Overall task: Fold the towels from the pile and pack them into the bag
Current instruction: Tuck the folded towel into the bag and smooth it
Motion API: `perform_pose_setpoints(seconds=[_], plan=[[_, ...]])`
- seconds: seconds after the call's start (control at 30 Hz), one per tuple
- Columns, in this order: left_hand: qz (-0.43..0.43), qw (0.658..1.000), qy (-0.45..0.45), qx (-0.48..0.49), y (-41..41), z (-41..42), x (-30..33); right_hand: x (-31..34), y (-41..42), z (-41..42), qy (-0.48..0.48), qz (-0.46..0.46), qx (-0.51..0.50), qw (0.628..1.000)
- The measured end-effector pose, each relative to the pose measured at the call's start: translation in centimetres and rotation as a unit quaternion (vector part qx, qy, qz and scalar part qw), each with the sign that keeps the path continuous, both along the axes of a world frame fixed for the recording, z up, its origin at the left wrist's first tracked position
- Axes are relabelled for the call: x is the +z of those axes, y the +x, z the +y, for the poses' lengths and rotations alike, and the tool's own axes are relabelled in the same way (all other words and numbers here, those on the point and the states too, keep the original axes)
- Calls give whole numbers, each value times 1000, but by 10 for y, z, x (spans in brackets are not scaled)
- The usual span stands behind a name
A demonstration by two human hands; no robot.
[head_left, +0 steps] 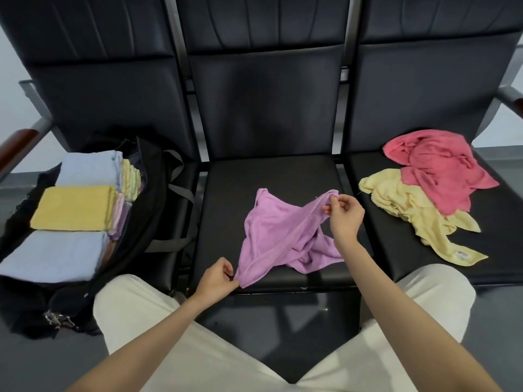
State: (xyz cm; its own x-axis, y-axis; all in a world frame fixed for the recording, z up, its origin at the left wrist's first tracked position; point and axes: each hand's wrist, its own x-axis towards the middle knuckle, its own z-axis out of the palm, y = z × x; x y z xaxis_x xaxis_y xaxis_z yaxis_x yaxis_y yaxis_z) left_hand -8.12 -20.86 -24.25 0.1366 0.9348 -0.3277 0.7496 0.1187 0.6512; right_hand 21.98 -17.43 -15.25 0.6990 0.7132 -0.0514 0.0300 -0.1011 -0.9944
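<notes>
Purple towel [278,233], one, pinched at corners by left hand [216,280] and right hand [345,215]. Two loose towels piled: pink towel [441,168], yellow towel [410,213]. Three folded towels seen atop bag [152,193].

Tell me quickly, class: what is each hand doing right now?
Left hand: pinches a corner of the purple towel.
Right hand: pinches the towel's other corner.

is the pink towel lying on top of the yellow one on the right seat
Yes, the pink towel lies crumpled over the upper part of the yellow towel on the right seat.
</notes>
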Motion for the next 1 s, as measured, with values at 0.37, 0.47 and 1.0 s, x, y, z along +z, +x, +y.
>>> perform_pose_setpoints(seconds=[0.37,0.47,1.0], plan=[[81,995,49,35,25,-5,-2,9,6,-11,11,7,-8,1000],[38,984,50,169,6,12,12,16,12,-13,31,1,-26,999],[-443,844,121,279,18,102,243,114,28,4,187,-60,-144,970]])
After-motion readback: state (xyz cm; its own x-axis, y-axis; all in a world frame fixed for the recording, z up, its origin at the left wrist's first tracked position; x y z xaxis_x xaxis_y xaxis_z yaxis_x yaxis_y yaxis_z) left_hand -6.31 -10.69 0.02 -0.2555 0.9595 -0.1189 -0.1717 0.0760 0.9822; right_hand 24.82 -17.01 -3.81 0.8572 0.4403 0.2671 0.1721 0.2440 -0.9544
